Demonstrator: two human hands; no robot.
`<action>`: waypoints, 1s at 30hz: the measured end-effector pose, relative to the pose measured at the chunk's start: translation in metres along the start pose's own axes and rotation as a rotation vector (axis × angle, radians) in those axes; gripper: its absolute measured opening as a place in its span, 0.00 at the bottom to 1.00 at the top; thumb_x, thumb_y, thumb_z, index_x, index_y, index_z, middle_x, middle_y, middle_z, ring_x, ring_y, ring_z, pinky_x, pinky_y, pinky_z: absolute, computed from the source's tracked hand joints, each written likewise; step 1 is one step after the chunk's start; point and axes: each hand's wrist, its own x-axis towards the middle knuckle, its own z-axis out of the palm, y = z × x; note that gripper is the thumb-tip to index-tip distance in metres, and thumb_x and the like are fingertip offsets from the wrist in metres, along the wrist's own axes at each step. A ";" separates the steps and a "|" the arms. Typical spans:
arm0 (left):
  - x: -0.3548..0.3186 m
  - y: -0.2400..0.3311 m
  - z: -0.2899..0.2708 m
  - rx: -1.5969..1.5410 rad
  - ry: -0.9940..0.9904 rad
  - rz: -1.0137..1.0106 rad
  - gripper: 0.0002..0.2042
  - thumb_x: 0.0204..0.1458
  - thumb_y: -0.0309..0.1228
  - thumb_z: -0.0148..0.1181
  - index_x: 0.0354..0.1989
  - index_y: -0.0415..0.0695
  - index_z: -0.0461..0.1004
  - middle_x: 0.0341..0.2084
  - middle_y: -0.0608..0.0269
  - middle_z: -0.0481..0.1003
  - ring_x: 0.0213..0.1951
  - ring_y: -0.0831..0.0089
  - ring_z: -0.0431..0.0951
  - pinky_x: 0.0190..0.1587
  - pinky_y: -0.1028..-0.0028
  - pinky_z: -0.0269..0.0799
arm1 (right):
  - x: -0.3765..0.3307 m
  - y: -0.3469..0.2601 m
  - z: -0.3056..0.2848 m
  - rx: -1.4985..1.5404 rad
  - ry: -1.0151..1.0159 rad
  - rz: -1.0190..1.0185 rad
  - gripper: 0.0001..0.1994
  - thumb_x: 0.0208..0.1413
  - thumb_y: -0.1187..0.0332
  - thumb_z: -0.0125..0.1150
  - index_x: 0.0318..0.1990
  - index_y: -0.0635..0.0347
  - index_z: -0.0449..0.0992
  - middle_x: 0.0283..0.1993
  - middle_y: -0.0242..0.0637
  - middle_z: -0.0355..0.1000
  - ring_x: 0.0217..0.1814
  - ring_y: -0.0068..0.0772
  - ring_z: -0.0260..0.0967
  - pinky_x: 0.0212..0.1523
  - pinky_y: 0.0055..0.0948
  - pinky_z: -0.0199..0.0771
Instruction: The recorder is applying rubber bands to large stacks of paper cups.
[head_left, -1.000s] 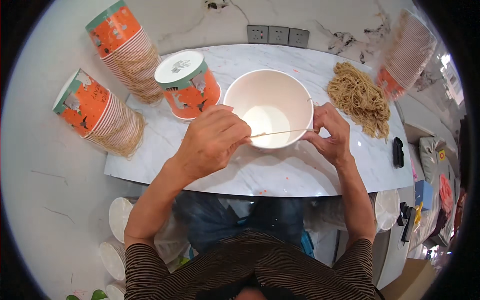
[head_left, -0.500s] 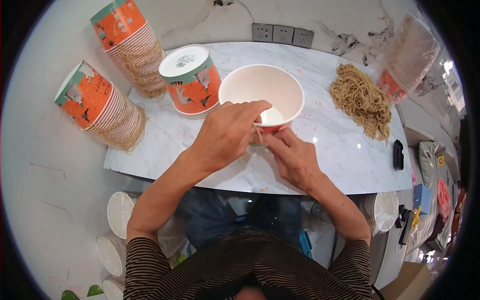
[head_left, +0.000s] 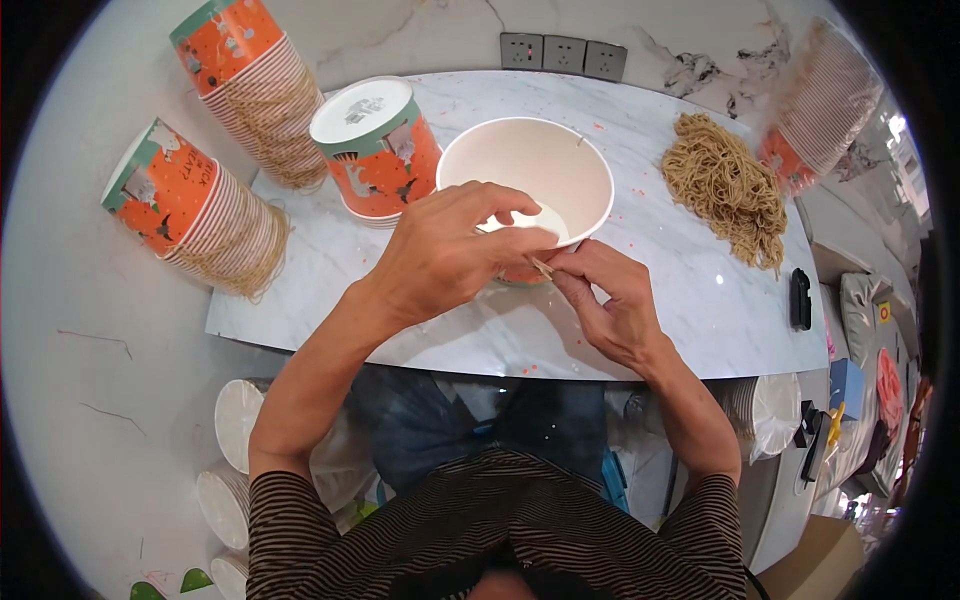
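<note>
Head view: an open paper bowl (head_left: 527, 180), pale inside with an orange printed wall, stands upright on the marble counter (head_left: 640, 320) near its front edge. Left hand (head_left: 440, 255) reaches over the bowl's near rim, fingers curled narrow and pinched on a thin tan rubber band (head_left: 541, 266). Right hand (head_left: 612, 300) meets it just outside the near rim, thumb and forefinger pinched on the same band. Whether the band already touches the bowl wall cannot be told; the hands cover that part.

Handling, as judged: the bowl is light, thin-walled and easily dented or tipped, best steadied at the rolled rim or low on the wall. The band is soft, elastic and liable to snap off smooth paper; hold it between fingertips at two points.

Surroundings: a lidded bowl (head_left: 376, 150) stands just beside the open one; two banded stacks of bowls (head_left: 200, 215) lie on their sides to the left; a heap of rubber bands (head_left: 725, 190) lies to the right, well apart
</note>
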 end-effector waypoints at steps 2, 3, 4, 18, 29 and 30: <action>-0.002 0.001 0.002 -0.029 0.035 -0.023 0.17 0.44 0.23 0.74 0.45 0.50 0.84 0.47 0.60 0.82 0.42 0.64 0.84 0.39 0.68 0.83 | 0.000 -0.003 -0.003 0.036 -0.015 0.060 0.11 0.56 0.79 0.69 0.47 0.60 0.85 0.38 0.41 0.80 0.37 0.39 0.77 0.38 0.33 0.76; -0.003 0.000 0.001 0.007 0.014 0.011 0.15 0.46 0.23 0.73 0.44 0.49 0.84 0.47 0.59 0.82 0.40 0.65 0.85 0.37 0.70 0.83 | 0.002 -0.003 -0.004 0.054 -0.004 0.045 0.12 0.56 0.79 0.69 0.47 0.59 0.85 0.38 0.41 0.80 0.37 0.37 0.77 0.38 0.32 0.76; -0.003 0.000 0.001 0.043 -0.006 0.044 0.13 0.47 0.23 0.71 0.43 0.48 0.84 0.46 0.59 0.82 0.39 0.66 0.85 0.35 0.71 0.83 | 0.002 -0.004 -0.004 0.072 0.008 0.030 0.12 0.56 0.79 0.69 0.47 0.59 0.85 0.38 0.41 0.80 0.37 0.36 0.77 0.38 0.32 0.76; 0.006 -0.001 -0.028 0.417 0.005 0.129 0.06 0.46 0.21 0.67 0.33 0.42 0.79 0.45 0.57 0.82 0.41 0.60 0.85 0.37 0.65 0.82 | 0.001 0.016 -0.057 -0.180 -0.100 -0.044 0.13 0.47 0.83 0.69 0.41 0.58 0.83 0.34 0.37 0.76 0.37 0.41 0.72 0.37 0.35 0.71; -0.007 -0.031 -0.020 0.095 -0.042 -0.094 0.14 0.49 0.14 0.68 0.43 0.41 0.76 0.36 0.60 0.81 0.40 0.65 0.84 0.37 0.71 0.81 | -0.010 0.031 -0.041 -0.279 -0.203 0.092 0.15 0.53 0.71 0.72 0.48 0.56 0.79 0.41 0.41 0.76 0.43 0.50 0.76 0.42 0.43 0.78; -0.007 -0.031 -0.020 -0.027 -0.024 -0.192 0.15 0.50 0.13 0.67 0.45 0.40 0.76 0.37 0.60 0.81 0.39 0.66 0.85 0.39 0.72 0.81 | -0.013 0.031 -0.038 -0.363 -0.295 0.134 0.23 0.51 0.66 0.76 0.54 0.54 0.76 0.47 0.40 0.75 0.48 0.49 0.76 0.45 0.44 0.80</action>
